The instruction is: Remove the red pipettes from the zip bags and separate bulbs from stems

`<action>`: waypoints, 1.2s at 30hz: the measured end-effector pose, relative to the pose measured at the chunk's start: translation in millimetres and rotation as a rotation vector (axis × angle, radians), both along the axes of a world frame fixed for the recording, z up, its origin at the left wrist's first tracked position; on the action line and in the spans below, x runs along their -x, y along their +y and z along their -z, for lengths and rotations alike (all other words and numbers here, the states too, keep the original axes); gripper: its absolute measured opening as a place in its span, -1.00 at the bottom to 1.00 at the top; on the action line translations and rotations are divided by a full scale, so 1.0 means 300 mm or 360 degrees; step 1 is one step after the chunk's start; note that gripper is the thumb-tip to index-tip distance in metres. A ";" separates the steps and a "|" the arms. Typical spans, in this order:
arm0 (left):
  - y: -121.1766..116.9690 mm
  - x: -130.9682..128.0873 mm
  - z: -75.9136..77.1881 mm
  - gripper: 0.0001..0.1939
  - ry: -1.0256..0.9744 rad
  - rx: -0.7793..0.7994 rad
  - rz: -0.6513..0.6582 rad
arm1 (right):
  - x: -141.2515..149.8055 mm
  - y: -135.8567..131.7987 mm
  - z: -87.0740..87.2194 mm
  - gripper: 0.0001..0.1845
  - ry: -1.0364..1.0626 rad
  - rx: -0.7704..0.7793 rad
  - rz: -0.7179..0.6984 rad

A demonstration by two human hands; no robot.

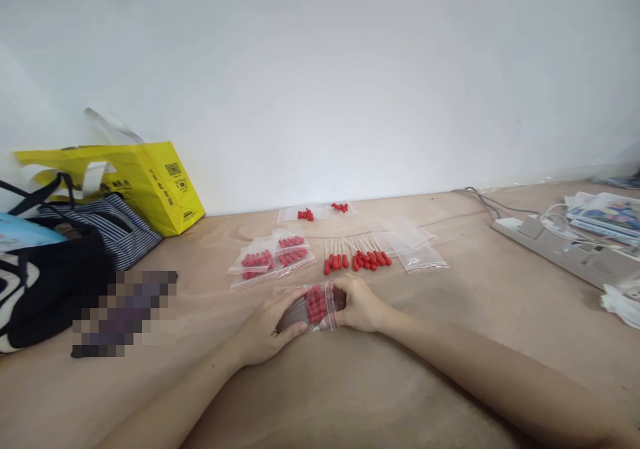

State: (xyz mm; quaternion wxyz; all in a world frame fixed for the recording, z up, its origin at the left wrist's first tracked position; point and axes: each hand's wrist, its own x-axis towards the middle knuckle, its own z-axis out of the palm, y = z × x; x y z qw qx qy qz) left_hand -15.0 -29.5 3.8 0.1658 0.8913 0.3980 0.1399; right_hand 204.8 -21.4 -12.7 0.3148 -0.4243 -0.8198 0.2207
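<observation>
A small clear zip bag (316, 304) with several red-tipped sticks in it lies between my hands, its zip edge toward the right. My left hand (265, 325) curls around the bag's left end, thumb along the near side. At the zip end, my right hand (363, 305) grips the bag with its fingers and thumb bent. Just beyond are two loose groups of red-tipped sticks (336, 262), heads toward me. To their left lie several filled zip bags (257, 260). Flat bags (424, 257) without sticks lie on the right.
More red-headed sticks (306, 215) rest on bags against the wall. A yellow bag (165, 182), a striped pouch (113, 229) and a black bag (55, 289) stand at left. A power strip (560, 252) with cables and printed papers (607, 212) lie at right.
</observation>
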 end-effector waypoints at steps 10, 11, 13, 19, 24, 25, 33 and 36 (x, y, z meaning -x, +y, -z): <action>0.004 0.007 0.014 -0.48 -0.0060 -0.0019 0.0007 | 0.002 -0.005 0.004 -0.66 -0.0082 -0.0022 -0.0046; 0.004 0.007 0.014 -0.49 -0.0059 -0.0019 0.0011 | 0.000 -0.005 0.004 -0.66 -0.0069 -0.0019 -0.0069; 0.005 0.006 0.012 -0.51 -0.0040 -0.0024 0.0029 | -0.002 -0.006 0.005 -0.65 -0.0028 -0.0012 -0.0131; 0.009 0.005 0.004 -0.52 0.0073 -0.0015 0.0077 | -0.007 -0.005 0.012 -0.72 0.0034 -0.0071 -0.0204; 0.004 0.001 -0.009 -0.52 0.0126 -0.0021 0.0107 | -0.068 -0.003 0.006 -0.71 0.0075 -0.0130 -0.0174; 0.003 0.001 -0.011 -0.53 0.0138 -0.0018 0.0102 | -0.090 -0.001 0.005 -0.73 0.0079 -0.0133 -0.0156; 0.006 0.011 -0.006 -0.51 0.0147 -0.0007 0.0080 | -0.220 0.022 0.007 -0.80 -0.0026 -0.0185 -0.0176; 0.007 0.010 -0.007 -0.51 0.0131 -0.0013 0.0078 | -0.214 0.016 0.006 -0.79 -0.0135 -0.0231 -0.0197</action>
